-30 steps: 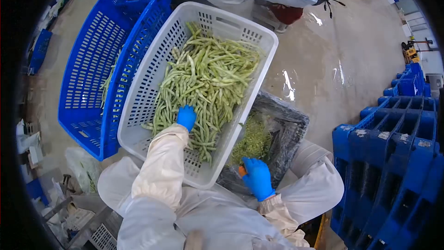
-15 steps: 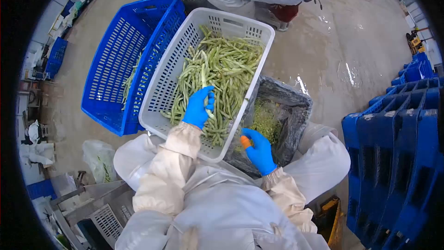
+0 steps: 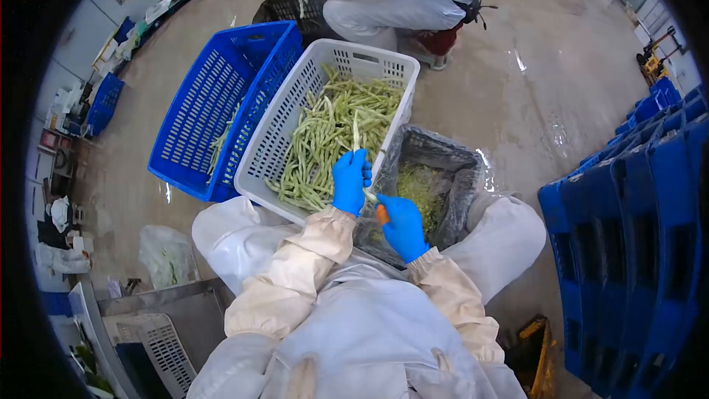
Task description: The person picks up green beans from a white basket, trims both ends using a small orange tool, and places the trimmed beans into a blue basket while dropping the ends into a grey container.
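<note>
The left hand, in a blue glove (image 3: 350, 183), is closed around slim, pale green bean pods (image 3: 356, 131) above the near side of the white perforated plastic basket (image 3: 272, 139); the right hand, in a blue glove (image 3: 405, 229), pinches their lower ends beside the black-plastic-lined bin (image 3: 461, 154). Good handling would mean a light left grip, ends lined up, and right fingertips working close to them, so the pods don't bruise; no brand, label or writing is readable

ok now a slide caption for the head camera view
Gloved left hand grips green beans above the white crate, right hand at their lower end
</note>
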A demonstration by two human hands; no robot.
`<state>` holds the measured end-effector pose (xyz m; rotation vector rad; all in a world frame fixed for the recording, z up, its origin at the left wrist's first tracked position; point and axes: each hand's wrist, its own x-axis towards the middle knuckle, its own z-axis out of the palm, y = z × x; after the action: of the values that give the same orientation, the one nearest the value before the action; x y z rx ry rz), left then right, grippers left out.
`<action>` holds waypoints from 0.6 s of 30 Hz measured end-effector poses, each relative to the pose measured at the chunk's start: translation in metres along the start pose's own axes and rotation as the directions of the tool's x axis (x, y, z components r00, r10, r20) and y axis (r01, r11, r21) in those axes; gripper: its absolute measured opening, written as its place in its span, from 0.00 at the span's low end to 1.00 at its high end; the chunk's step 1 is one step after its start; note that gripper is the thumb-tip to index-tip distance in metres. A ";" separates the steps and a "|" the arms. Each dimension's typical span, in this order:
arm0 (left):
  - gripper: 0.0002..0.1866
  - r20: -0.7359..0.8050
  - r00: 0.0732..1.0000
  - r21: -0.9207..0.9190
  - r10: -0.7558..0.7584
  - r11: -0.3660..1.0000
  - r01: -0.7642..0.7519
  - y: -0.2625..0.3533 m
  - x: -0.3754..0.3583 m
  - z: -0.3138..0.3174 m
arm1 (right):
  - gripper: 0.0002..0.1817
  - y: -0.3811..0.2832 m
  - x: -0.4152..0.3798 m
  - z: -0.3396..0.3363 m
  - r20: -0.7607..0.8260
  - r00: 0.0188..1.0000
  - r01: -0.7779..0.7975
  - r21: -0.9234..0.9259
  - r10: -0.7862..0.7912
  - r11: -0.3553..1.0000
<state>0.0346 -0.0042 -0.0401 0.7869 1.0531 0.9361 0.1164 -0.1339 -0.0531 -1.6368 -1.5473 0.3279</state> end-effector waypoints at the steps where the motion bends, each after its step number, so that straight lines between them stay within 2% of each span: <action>1: 0.08 -0.011 1.000 -0.042 0.000 0.999 0.000 0.000 -0.003 0.001 | 0.13 0.001 -0.001 0.000 -0.006 1.000 0.027 -0.063 -0.027 0.998; 4: 0.11 0.066 0.997 -0.149 -0.046 0.987 0.056 0.001 -0.009 -0.002 | 0.12 0.000 -0.001 0.000 0.005 0.999 0.049 -0.142 -0.048 0.989; 8: 0.10 0.071 0.992 -0.131 -0.101 0.985 0.110 0.014 -0.012 0.002 | 0.11 -0.007 0.000 -0.002 0.069 0.992 0.114 -0.213 -0.101 0.970; 10: 0.09 0.158 0.981 0.158 -0.112 0.984 0.087 0.022 -0.018 0.005 | 0.09 -0.010 -0.001 0.003 0.120 0.962 0.265 -0.213 -0.243 0.940; 11: 0.09 0.159 0.981 0.158 -0.112 0.984 0.087 0.020 -0.017 0.003 | 0.09 -0.011 -0.002 0.001 0.119 0.963 0.264 -0.214 -0.243 0.941; 13: 0.08 0.306 0.945 0.230 -0.118 0.972 0.047 0.020 -0.014 -0.002 | 0.08 -0.010 0.001 -0.004 0.011 0.984 0.175 -0.131 -0.175 0.976; 14: 0.08 0.306 0.945 0.228 -0.115 0.973 0.044 0.023 -0.014 -0.006 | 0.07 -0.005 0.003 -0.007 -0.162 0.980 0.105 -0.071 -0.115 0.992; 15: 0.08 0.308 0.946 0.317 -0.106 0.948 0.003 0.025 -0.017 -0.013 | 0.07 0.003 0.005 -0.012 -0.324 0.945 0.045 0.003 -0.041 0.999; 16: 0.08 0.310 0.946 0.405 -0.099 0.914 -0.037 0.029 -0.020 -0.019 | 0.07 0.016 0.005 -0.019 -0.424 0.886 -0.117 0.183 0.186 0.976; 17: 0.08 0.299 0.949 0.465 -0.103 0.884 -0.051 0.035 -0.023 -0.027 | 0.06 0.033 0.005 -0.028 -0.474 0.777 -0.249 0.372 0.414 0.894; 18: 0.08 0.301 0.948 0.469 -0.104 0.881 -0.053 0.037 -0.022 -0.038 | 0.06 0.056 0.005 -0.042 -0.536 0.652 -0.290 0.478 0.537 0.829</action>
<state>-0.0148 -0.0058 -0.0109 1.2823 1.0101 0.4987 0.1850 -0.1394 -0.0649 -1.5659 -0.5174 0.2180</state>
